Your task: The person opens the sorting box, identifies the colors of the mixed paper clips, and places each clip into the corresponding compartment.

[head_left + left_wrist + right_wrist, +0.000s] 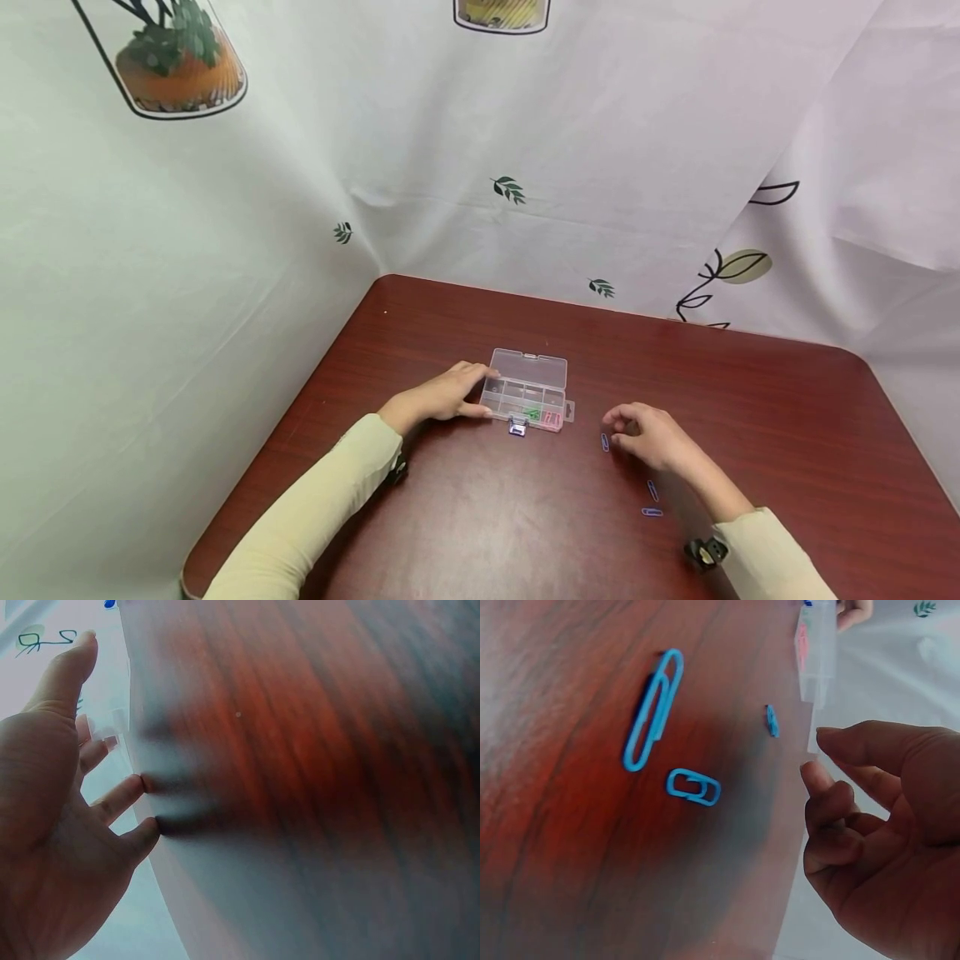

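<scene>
A clear plastic compartment box (512, 398) lies with its lid (528, 368) raised back. Green paper clips (532, 412) and pink paper clips (552, 418) sit in its front right compartments. My left hand (448, 393) rests at the box's left side, thumb by the front corner and fingers by the lid hinge; the left wrist view shows the fingers spread. To the right of the box, my right hand (647, 432) hovers beside a blue paper clip (605, 442), thumb and forefinger apart with nothing between them. Two more blue paper clips (654, 711) lie nearer to me.
The box stands on a reddish-brown wooden table (480, 508) with rounded corners. White patterned cloth (465, 167) hangs along its back and sides. A hanging tab (570, 411) sticks out at the box's right end, and a blue-tinted latch (517, 427) at its front.
</scene>
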`<state>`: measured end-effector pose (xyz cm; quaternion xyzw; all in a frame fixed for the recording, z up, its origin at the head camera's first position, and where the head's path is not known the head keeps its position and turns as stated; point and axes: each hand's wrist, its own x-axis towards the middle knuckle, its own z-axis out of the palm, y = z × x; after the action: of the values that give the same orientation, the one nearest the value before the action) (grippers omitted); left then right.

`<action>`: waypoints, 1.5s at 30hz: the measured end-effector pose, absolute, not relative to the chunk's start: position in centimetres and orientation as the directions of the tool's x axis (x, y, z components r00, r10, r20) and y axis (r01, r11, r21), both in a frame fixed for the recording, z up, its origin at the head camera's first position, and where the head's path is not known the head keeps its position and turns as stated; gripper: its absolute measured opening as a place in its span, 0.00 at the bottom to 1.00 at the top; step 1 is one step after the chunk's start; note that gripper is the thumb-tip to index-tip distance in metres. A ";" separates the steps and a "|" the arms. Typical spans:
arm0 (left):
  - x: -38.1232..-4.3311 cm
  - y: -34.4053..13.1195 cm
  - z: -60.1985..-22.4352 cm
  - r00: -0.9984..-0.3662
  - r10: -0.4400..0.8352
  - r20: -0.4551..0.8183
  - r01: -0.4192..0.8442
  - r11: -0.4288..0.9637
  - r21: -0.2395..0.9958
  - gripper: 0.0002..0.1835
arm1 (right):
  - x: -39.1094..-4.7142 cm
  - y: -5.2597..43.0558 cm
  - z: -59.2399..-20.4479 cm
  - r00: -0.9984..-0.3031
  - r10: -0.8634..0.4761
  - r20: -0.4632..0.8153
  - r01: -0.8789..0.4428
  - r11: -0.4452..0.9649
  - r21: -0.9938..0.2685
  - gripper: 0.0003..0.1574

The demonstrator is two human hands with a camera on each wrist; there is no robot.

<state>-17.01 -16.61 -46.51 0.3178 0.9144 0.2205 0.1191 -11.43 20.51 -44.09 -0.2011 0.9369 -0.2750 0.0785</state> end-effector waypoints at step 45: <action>-16.9 -16.5 -46.2 -0.772 0.627 -0.103 0.517 0.715 0.470 0.35 | -12.3 20.4 -45.5 -0.807 -0.591 -0.017 -0.514 0.715 -0.474 0.14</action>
<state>-16.88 -16.51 -46.16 0.3120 0.9170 0.2129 0.1284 -12.31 20.44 -45.53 -0.2994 0.9222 -0.2299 0.0840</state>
